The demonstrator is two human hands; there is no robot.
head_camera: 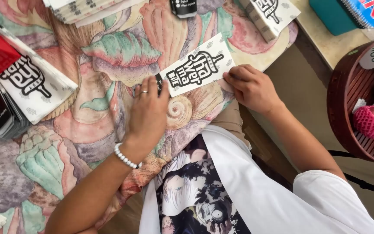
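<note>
Seen from above, a left hand (149, 110) lies flat, fingers spread, pinning one end of a white sleeve (195, 70) to a shell-print cloth (87, 108) on the tabletop, apparently to steady it. The right hand (251, 89), fingers curled, presses the other end, gripping nothing. Stacks (27, 86) crowd the left; the cloth's edge and a basket (347, 99) bound the right.

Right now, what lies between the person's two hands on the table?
In the head view, a flat white paper sleeve with black print spans the gap between the left hand and right hand, on a seashell-patterned cloth.
</note>
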